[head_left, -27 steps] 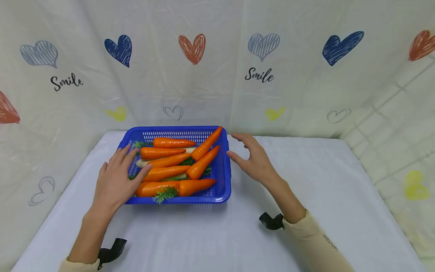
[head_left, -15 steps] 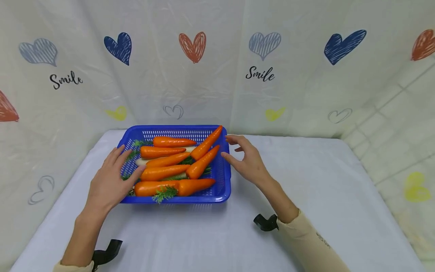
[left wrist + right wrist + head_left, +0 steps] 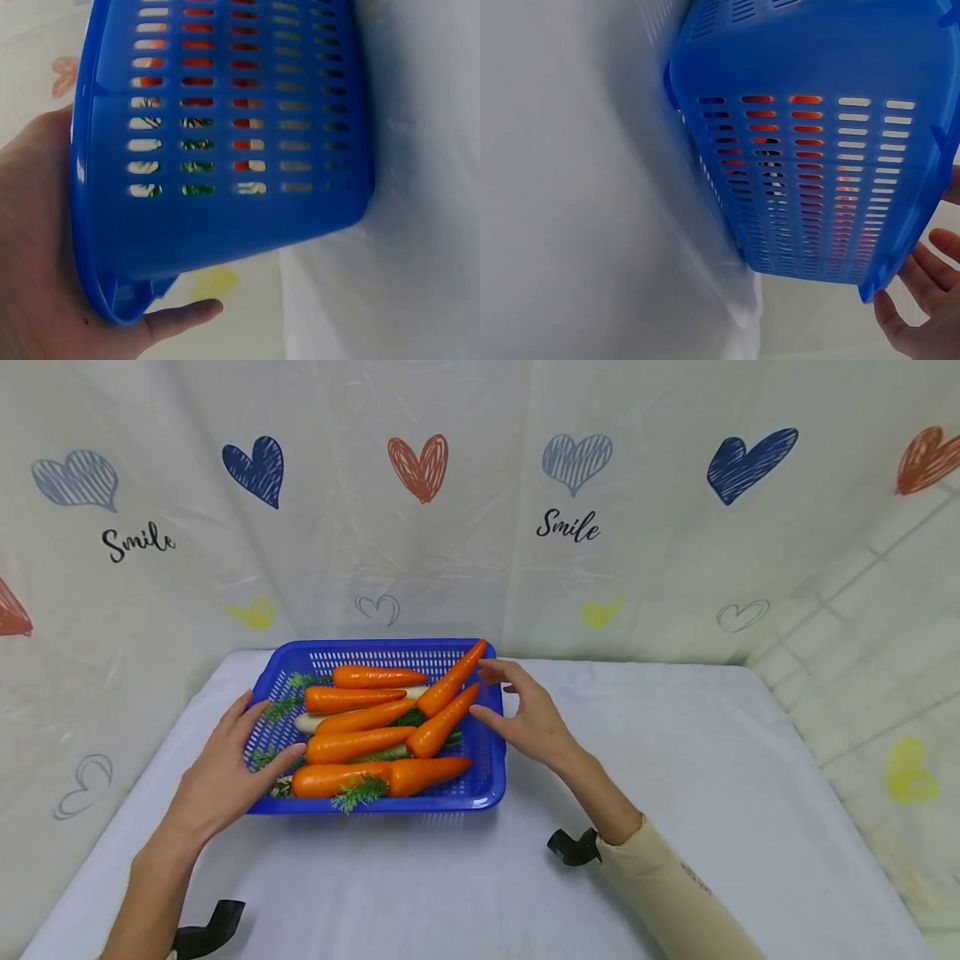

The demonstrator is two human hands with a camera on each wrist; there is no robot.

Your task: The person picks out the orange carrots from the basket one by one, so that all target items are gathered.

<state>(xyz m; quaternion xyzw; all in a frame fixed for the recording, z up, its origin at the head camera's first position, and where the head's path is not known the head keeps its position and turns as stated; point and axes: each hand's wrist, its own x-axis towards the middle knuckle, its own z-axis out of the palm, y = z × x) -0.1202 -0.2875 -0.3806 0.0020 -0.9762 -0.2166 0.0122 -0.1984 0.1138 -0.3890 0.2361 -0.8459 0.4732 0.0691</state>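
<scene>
A blue plastic basket (image 3: 491,777) with slotted walls sits on the table, filled with several orange carrots (image 3: 360,745). Green leafy tops (image 3: 360,793) and pale stalks show among them. At its left end, my left hand (image 3: 225,774) reaches over the rim with fingers spread, the thumb beside the carrots' ends. In the left wrist view that hand (image 3: 34,247) lies along the rim, one finger stretched out past the corner. My right hand (image 3: 528,714) is at the right rim, thumb and fingers loosely bent. The right wrist view has its fingers (image 3: 930,277) around the rim; contact is unclear.
A white cloth (image 3: 675,760) covers the table. Behind it hangs a pale sheet (image 3: 480,552) printed with hearts and "Smile". Black curved mounts (image 3: 573,847) stick out at both wrists.
My left hand has slid left, off the carrots' ends to the basket's left rim. My right hand has come left, from beside the basket onto its right rim. The basket stays put.
</scene>
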